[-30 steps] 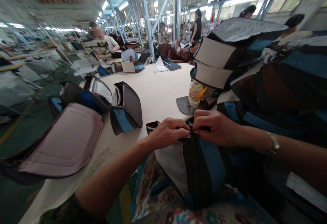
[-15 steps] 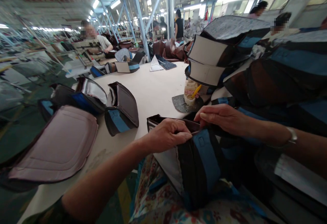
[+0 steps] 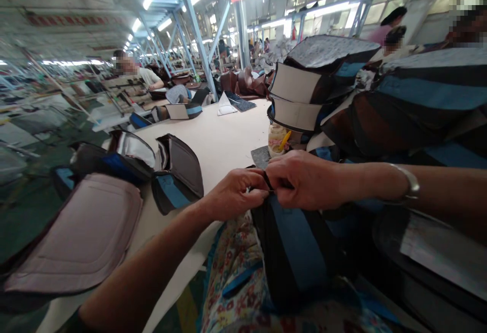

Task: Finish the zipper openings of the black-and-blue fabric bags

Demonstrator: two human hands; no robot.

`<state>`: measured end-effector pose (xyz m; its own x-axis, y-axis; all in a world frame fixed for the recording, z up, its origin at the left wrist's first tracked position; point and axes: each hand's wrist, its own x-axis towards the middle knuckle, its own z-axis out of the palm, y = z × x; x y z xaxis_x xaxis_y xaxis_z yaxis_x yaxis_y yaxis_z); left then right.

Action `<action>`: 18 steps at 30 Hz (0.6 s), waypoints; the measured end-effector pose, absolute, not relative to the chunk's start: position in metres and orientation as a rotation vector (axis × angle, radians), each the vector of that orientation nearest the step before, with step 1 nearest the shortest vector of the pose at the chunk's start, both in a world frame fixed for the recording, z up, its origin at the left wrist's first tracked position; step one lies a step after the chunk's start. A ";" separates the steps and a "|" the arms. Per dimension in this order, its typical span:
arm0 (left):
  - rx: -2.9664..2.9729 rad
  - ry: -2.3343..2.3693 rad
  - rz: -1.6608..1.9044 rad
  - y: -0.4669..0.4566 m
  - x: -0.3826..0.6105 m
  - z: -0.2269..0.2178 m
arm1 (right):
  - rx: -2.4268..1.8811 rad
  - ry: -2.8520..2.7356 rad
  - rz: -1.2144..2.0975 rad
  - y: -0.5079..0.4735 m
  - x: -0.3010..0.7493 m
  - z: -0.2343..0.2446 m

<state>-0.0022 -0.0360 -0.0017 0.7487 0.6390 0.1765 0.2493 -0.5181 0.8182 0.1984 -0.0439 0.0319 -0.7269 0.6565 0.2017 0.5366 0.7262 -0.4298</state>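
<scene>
An unfinished dark handbag (image 3: 299,244) with a blue strip down its side stands tilted on my lap, its upper edge turned toward the table. My left hand (image 3: 241,191) is closed, thumb and fingers pinching that upper edge. Right beside it my right hand (image 3: 304,178) is also closed, its curled fingers gripping the same edge just above the blue strip. The two sets of fingertips almost meet. A thin pale line, maybe thread, shows between them, too small to be sure. The fingers hide most of the bag's opening.
Several part-made bags (image 3: 178,171) stand on the left of the pale table (image 3: 228,135). At right, stacked bags (image 3: 297,82) rise behind a glue-smeared jar (image 3: 277,140) with a yellow handle, beside a grey pad (image 3: 260,156). A co-worker (image 3: 142,74) sits farther back.
My right hand has moved left and curled from looser fingers into a tight grip beside my left hand. The bag's opening, visible before, is now mostly covered. The view has shifted slightly.
</scene>
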 end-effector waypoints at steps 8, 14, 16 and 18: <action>1.841 0.744 0.628 -0.036 -0.067 -0.022 | -0.659 -2.618 1.201 -0.003 0.202 -0.008; 1.808 0.793 0.388 -0.072 -0.076 -0.005 | -0.483 -2.498 1.227 -0.031 0.185 -0.035; 1.857 0.859 0.387 -0.080 -0.068 -0.001 | -0.505 -2.461 1.252 -0.038 0.179 -0.033; 1.884 0.959 0.415 -0.085 -0.060 -0.001 | -0.525 -2.426 1.297 -0.041 0.175 -0.031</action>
<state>-0.0601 -0.0846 -0.0007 0.6349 0.7647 -0.1104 0.4431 -0.2433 0.8628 0.1753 -0.0412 -0.0315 -0.8740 0.4706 0.1213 0.1605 0.5151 -0.8420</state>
